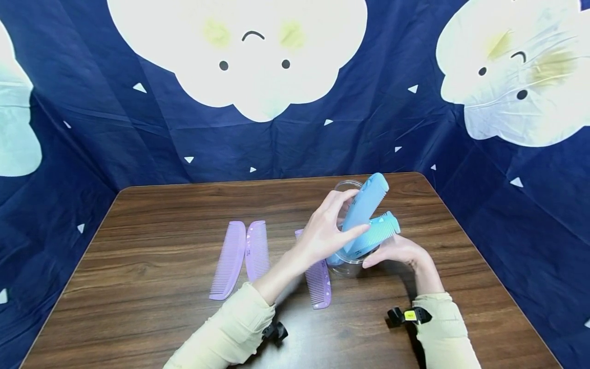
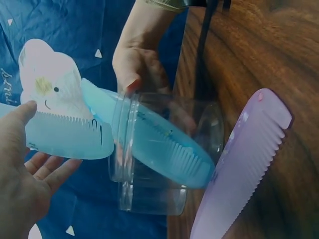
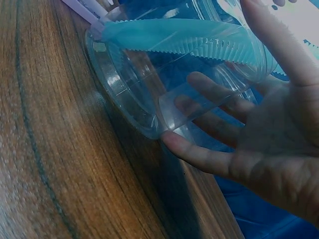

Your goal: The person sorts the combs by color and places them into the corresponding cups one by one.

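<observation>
My left hand (image 1: 322, 230) pinches a light blue comb (image 1: 366, 202) between thumb and fingers, above the mouth of a clear plastic jar (image 2: 202, 117). Another blue comb (image 1: 379, 234) stands slanted in that jar, its upper end out past the rim; the left wrist view shows its lower teeth (image 2: 187, 162) through the wall. My right hand (image 1: 401, 250) holds the jar from the right, thumb near the rim and fingers around the far side, as the right wrist view shows. A purple comb (image 1: 319, 284) lies beside the jar, partly hidden under my left wrist.
Two more purple combs (image 1: 229, 260) lie side by side on the wooden table (image 1: 152, 246), left of my left forearm. A second clear jar (image 2: 154, 199) stands behind the first. Dark blue cloth (image 1: 276, 148) with cloud prints hangs around the table.
</observation>
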`<state>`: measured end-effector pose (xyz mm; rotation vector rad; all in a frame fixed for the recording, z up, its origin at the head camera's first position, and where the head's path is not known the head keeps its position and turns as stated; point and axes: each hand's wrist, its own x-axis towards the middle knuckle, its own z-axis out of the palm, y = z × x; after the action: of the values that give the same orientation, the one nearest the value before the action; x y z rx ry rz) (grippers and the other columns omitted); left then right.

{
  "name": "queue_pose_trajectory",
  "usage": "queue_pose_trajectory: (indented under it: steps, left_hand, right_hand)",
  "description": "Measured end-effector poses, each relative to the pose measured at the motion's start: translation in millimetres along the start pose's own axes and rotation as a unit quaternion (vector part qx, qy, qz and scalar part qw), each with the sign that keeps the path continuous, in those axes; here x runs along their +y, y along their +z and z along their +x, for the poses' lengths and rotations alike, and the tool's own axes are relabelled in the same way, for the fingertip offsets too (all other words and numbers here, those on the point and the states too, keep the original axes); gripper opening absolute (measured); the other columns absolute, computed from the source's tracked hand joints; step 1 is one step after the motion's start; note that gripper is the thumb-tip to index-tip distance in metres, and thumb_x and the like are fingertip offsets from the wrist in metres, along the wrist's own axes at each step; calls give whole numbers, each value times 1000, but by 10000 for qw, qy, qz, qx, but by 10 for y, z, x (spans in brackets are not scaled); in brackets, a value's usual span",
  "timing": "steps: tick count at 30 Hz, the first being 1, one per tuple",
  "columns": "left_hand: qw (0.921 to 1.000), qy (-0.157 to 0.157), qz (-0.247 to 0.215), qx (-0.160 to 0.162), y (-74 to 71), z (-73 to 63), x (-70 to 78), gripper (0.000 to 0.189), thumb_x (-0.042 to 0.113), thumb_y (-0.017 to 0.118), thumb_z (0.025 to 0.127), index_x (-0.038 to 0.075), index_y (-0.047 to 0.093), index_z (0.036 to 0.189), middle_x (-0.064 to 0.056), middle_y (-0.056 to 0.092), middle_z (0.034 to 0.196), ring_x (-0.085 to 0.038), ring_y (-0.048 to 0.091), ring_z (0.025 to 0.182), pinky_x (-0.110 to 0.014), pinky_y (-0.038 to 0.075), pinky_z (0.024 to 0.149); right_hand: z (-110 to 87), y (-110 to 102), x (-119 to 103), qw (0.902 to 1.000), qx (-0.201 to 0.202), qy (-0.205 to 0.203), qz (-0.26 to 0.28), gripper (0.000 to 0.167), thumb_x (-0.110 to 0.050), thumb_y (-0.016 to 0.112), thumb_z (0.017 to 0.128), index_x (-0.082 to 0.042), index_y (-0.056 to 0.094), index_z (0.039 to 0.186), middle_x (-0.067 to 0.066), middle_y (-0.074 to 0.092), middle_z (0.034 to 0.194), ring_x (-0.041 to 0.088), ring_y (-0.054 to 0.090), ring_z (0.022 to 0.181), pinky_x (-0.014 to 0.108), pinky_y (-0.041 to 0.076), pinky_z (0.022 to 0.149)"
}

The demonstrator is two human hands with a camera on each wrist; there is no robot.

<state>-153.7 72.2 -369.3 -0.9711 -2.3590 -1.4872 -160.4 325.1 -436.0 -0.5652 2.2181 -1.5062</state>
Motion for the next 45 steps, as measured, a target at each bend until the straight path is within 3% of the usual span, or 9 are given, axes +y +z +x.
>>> queue_pose_trajectory:
  steps: [5, 11, 20, 26, 34, 41, 45]
  left_hand:
    - [9998, -121, 154, -85, 43, -51, -19, 70, 36, 79, 90, 28, 45, 151, 1, 56, 130, -13, 66, 110, -30, 59, 93]
    - [9986, -151, 470, -209, 79, -97, -40, 70, 44, 77, 91, 32, 44, 152, 6, 55, 130, -10, 64, 113, -26, 57, 94]
    - [9955, -166, 890, -287, 109, -147, -67, 70, 47, 76, 91, 31, 46, 152, 6, 56, 135, -12, 64, 115, -27, 57, 90]
    - [9932, -189, 1084, -386, 127, -179, -82, 69, 48, 74, 92, 30, 46, 152, 5, 56, 136, -14, 61, 119, -30, 56, 91]
    - [9927, -244, 1058, -534, 121, -207, -131, 72, 48, 76, 90, 27, 46, 152, 4, 52, 141, -16, 57, 129, -38, 55, 99]
    - [9944, -183, 972, -376, 67, -251, -204, 63, 46, 72, 95, 27, 49, 150, 4, 53, 139, -16, 56, 128, -38, 52, 103]
    - [9947, -221, 959, -296, 16, -280, -244, 60, 46, 70, 96, 26, 49, 149, 4, 54, 138, -16, 57, 126, -38, 52, 103]
  right_hand:
    - [4, 1, -2, 9999, -17, -84, 86, 101, -7, 90, 73, -7, 34, 156, 7, 52, 150, 1, 56, 127, 19, 48, 104]
    - [-1, -1, -5, 9999, 82, -23, 143, 112, -7, 91, 72, -9, 23, 161, 16, 40, 159, -2, 51, 130, 16, 43, 105]
    - [-2, 2, -16, 9995, 132, 283, 70, 118, -13, 92, 72, -8, 17, 162, 21, 36, 161, 21, 43, 138, 20, 41, 106]
    - [2, -1, -8, 9997, 134, 206, 48, 110, -11, 92, 71, -4, 24, 158, 19, 45, 154, 12, 51, 130, 20, 45, 104]
    - [35, 6, 5, 9998, 7, -195, 5, 86, -5, 90, 72, 0, 48, 147, -4, 66, 134, 4, 63, 119, 21, 51, 101]
    - [72, 11, -9, 9979, -188, -612, 54, 96, 3, 88, 73, -4, 39, 155, 18, 51, 154, 2, 57, 130, 18, 46, 107]
    - [74, 2, -9, 9975, -225, -670, 19, 98, 4, 88, 73, -8, 39, 157, 20, 44, 159, 0, 52, 134, 15, 42, 109]
